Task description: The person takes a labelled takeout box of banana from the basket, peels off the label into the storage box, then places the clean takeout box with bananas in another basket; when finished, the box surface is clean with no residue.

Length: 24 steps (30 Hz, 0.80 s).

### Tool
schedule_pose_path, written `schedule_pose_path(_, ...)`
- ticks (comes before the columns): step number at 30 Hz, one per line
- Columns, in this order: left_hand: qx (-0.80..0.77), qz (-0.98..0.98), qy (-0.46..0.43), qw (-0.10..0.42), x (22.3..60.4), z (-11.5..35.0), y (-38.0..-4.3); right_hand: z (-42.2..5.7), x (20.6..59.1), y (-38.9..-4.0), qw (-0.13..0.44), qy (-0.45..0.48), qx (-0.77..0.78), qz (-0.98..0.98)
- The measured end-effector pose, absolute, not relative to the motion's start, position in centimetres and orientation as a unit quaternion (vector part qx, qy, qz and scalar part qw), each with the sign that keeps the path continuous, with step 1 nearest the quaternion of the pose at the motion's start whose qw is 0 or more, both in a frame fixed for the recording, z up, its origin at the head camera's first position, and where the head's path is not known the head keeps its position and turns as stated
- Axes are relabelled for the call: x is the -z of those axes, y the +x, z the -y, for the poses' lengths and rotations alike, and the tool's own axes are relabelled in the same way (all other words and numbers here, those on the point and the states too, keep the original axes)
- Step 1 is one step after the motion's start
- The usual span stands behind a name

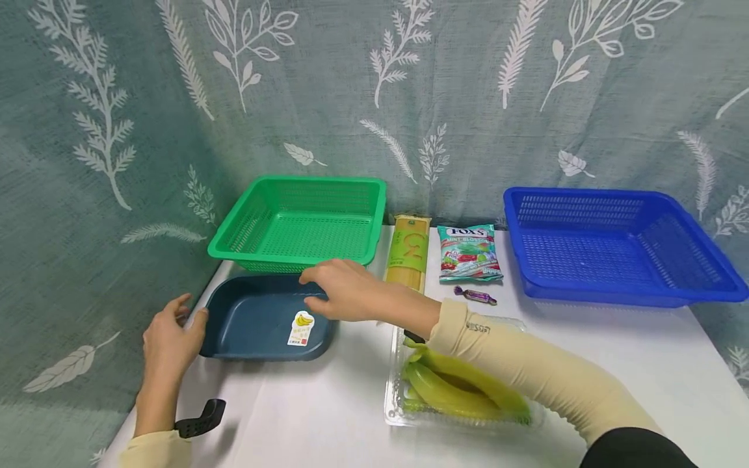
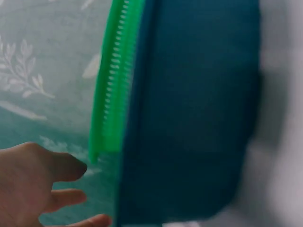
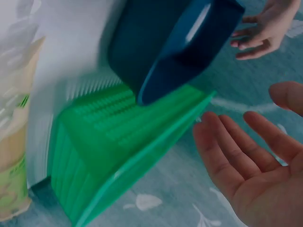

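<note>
A dark blue oval tub [image 1: 251, 328] stands on the white table, with a small banana-picture label [image 1: 301, 329] showing on its right part. At the tub's left end is my left hand [image 1: 171, 335], its fingers loosely bent and holding nothing. My right hand [image 1: 351, 290] hovers over the tub's right end, thumb and fingers spread apart. In the right wrist view, its relaxed fingers [image 3: 227, 151] are free of any object. The left wrist view shows the left hand [image 2: 28, 184] apart from the tub's side.
Behind the tub sits a green basket [image 1: 297, 263]; a blue basket [image 1: 597, 292] stands far right. Between them lie a noodle pack [image 1: 407, 250], a candy bag [image 1: 469, 253] and a wrapped candy [image 1: 476, 296]. Bananas [image 1: 456, 387] rest in a clear plastic box [image 1: 392, 396] under my right forearm.
</note>
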<state>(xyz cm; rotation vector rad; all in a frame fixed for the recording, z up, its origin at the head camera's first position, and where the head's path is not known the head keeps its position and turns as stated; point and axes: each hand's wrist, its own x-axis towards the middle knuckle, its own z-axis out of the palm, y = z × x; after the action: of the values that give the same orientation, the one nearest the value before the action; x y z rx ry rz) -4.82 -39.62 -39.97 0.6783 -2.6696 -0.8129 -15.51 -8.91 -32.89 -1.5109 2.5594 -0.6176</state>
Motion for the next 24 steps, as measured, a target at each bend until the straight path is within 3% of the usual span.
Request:
schedule_pose_path(9, 0.284, 0.917, 0.186, 0.209, 37.6, 36.2, -5.3, 4.3, 32.1, -14.8, 0.038, -0.485, 0.241, -0.839)
schedule_pose_path(19, 0.3, 0.901, 0.061, 0.308, 36.8, 31.3, -5.3, -0.2, 32.6, -13.9, 0.024, -0.461, 0.251, -0.851)
schedule_pose_path(24, 0.31, 0.892, -0.018, 0.329, 36.6, 28.9, -5.6, -3.0, 33.0, -13.0, 0.021, -0.446, 0.258, -0.857)
